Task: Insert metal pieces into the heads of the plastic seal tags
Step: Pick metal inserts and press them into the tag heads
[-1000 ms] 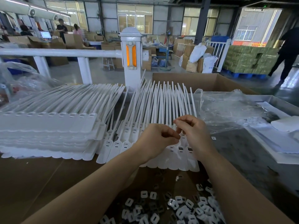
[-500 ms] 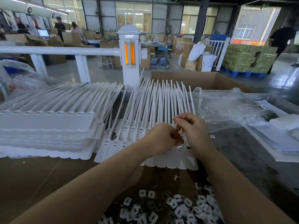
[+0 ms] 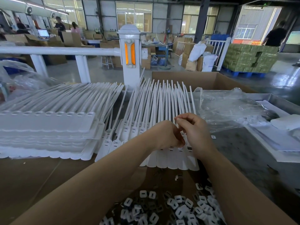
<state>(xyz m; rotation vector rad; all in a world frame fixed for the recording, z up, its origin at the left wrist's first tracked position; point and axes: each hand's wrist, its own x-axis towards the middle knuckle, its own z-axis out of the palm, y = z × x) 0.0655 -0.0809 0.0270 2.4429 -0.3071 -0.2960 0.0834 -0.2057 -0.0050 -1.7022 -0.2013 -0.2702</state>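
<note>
Dozens of small metal pieces heaped nearest on the counter, below both wrists. Beyond, left hand and right hand meet, fingers curled as if pinching a piece; piece itself hidden, can't tell. Seal tags lie directly under the fingers, heads near, long axis running away; both hands equally close.

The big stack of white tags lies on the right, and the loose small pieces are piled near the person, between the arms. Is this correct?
Not quite. In the head view the big stack of white tags lies on the left, not the right. The loose small pieces are indeed piled near the person, between the arms.
</note>
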